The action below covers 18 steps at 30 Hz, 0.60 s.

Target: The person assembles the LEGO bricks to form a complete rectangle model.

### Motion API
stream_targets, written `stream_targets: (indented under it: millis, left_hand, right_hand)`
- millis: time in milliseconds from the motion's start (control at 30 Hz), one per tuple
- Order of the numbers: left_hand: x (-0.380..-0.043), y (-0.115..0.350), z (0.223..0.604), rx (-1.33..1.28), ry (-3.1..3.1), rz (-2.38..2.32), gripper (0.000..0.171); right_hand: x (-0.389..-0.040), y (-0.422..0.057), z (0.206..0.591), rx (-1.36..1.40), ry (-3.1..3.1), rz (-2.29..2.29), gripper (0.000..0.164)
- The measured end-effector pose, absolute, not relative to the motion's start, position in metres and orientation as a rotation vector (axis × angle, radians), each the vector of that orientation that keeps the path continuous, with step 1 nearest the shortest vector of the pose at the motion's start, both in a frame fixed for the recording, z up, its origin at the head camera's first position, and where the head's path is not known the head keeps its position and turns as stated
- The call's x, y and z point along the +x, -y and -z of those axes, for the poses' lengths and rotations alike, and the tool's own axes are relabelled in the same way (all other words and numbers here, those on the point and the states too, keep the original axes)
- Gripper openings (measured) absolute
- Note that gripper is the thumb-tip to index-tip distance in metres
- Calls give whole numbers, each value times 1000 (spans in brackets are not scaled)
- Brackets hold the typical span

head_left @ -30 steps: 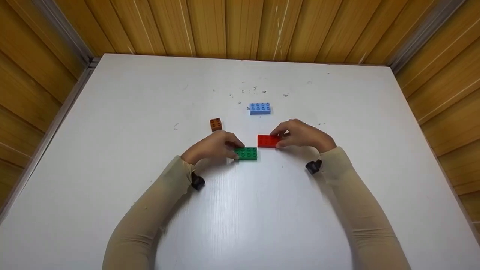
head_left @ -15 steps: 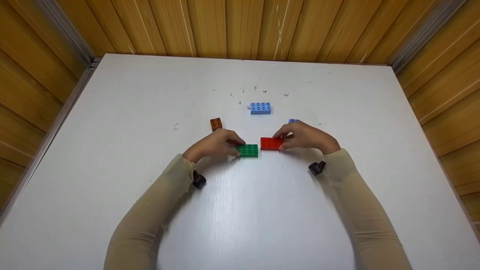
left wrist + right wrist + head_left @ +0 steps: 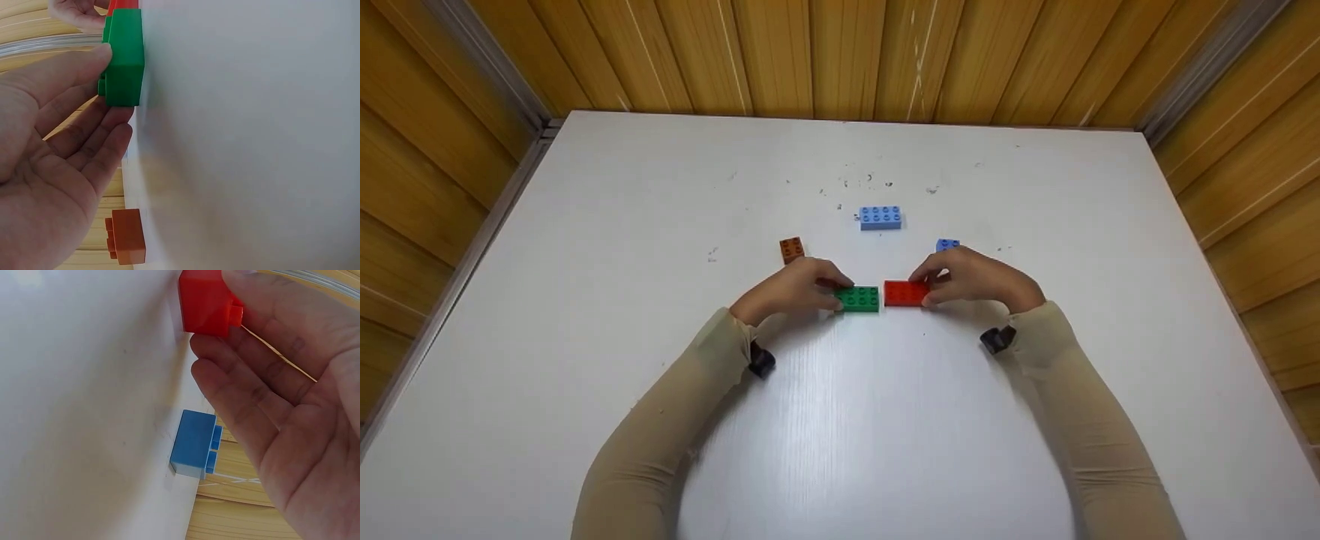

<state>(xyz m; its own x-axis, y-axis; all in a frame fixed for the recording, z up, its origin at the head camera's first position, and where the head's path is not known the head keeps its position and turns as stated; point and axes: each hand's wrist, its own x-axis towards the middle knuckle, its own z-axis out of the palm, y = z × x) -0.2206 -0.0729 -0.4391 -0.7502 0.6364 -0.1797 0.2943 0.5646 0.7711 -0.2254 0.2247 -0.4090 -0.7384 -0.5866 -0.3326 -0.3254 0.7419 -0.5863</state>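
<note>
My left hand (image 3: 795,289) pinches the left end of a green building brick (image 3: 861,299) between thumb and fingers; its studs face up. Across a narrow gap, a red building brick (image 3: 904,293) lies end to end with it, and my right hand (image 3: 971,277) pinches its right end. In the left wrist view the green brick (image 3: 126,59) shows its smooth side on the white table, with red just beyond it. The right wrist view has the red brick (image 3: 205,304) at the top, thumb on its near edge.
A small orange-brown brick (image 3: 792,250) sits behind my left hand, and a small blue brick (image 3: 948,244) is partly hidden behind my right. Farther back lies a long light-blue brick (image 3: 880,217). Wood-patterned walls (image 3: 840,60) border the white table (image 3: 855,435).
The red brick has shifted nearer and to the right with my right hand, uncovering the small blue brick. My left hand has slid the green brick slightly away and right. They now line up.
</note>
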Motion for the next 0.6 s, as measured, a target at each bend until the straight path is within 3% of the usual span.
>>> stream_targets:
  millis: [600]
  left_hand:
    - [-220,66,437,788,-2365,-1039,35]
  right_hand:
    - [-222,-228,411,-716,-2416,716,35]
